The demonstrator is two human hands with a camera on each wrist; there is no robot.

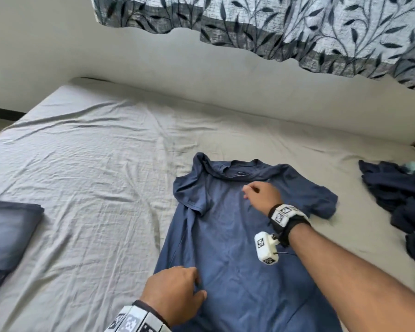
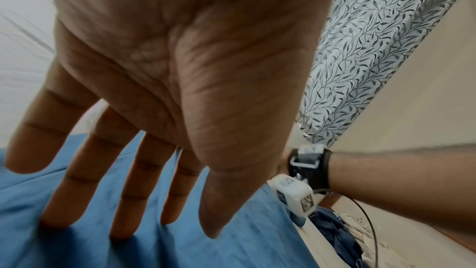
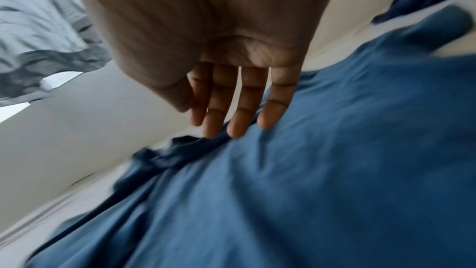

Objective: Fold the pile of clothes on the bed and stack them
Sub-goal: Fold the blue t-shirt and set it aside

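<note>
A blue T-shirt (image 1: 230, 248) lies spread face up on the bed, collar toward the wall, both short sleeves out to the sides. My left hand (image 1: 197, 283) rests on its lower left side near the hem. In the left wrist view the left hand (image 2: 128, 221) has straight, spread fingers pressing the blue T-shirt (image 2: 231, 248). My right hand (image 1: 247, 192) lies on the chest just below the collar. In the right wrist view the right hand (image 3: 231, 127) touches the T-shirt (image 3: 335, 170) with straight fingers. Neither hand holds any cloth.
A folded blue garment (image 1: 7, 233) lies at the left edge of the bed. A loose pile of dark navy clothes (image 1: 398, 195) sits at the right. The wrinkled grey sheet (image 1: 82, 176) stretches left of the shirt. A leaf-patterned curtain (image 1: 297, 27) hangs above.
</note>
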